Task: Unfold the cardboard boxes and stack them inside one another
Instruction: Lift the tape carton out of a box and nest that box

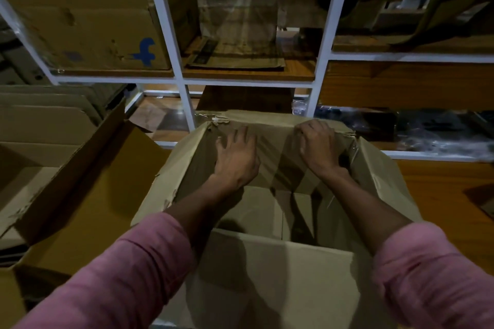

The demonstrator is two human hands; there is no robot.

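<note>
Cardboard fills most of the middle of the frame: an open box stands on the floor before the person, its mouth up and its side flaps splayed outward. Both arms in pink sleeves reach down into it. The left hand lies flat with fingers spread against the far flap, and the right hand curls its fingers over that flap's torn upper edge near the right corner. The hands sit apart, one toward each end of the flap, which I judge spreads the push evenly so the panel folds back without buckling. The near flap leans inward at the bottom of the frame, not yet dealt with.

At the left of the frame a larger open box waits with its flaps up, likely a partner for the nesting, though I cannot tell which would go inside which. Flat cardboard sheets lie on the white shelf across the top of the frame, beside a box with a blue mark at upper left.
</note>
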